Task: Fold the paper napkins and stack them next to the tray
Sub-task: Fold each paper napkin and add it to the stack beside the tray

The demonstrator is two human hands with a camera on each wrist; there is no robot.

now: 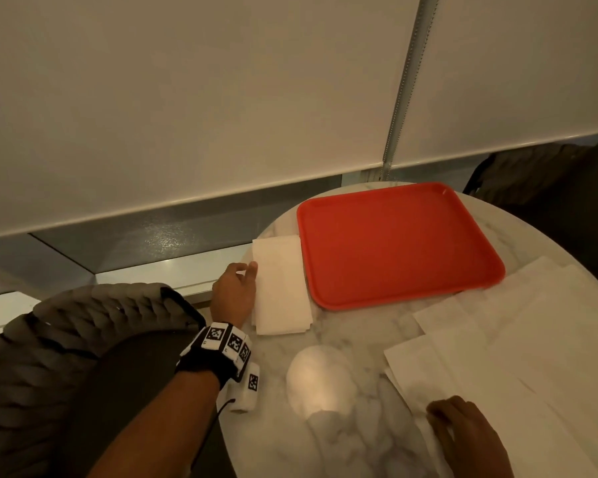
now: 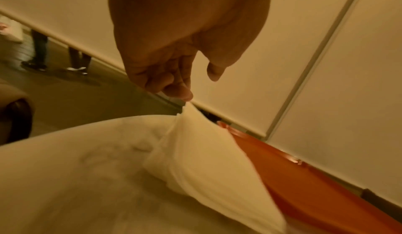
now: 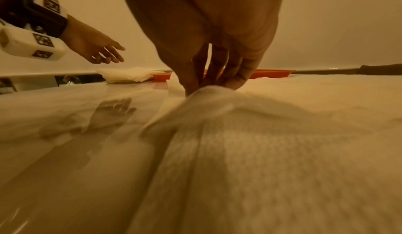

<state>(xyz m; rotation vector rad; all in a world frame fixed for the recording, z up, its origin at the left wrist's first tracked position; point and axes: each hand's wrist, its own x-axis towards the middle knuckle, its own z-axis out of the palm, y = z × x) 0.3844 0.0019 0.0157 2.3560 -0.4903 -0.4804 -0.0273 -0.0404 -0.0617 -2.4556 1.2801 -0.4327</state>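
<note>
Fingertips (image 3: 233, 83) of the right hand (image 1: 463, 432) pinch up an unfolded napkin (image 1: 518, 357) on the marble table (image 1: 342, 443), while the left hand (image 1: 233, 293), loosely open, hovers beside the folded stack (image 1: 280, 288) touching the red tray (image 1: 394, 243).

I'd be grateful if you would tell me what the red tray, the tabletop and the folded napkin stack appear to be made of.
The red tray looks like moulded plastic: uniform colour, rounded raised rim, dull sheen. The tabletop seems polished marble or an imitation: grey veining, with a lamp glare reflected. The folded napkin stack looks like soft matte tissue paper, its thin layered edges visible.
</note>
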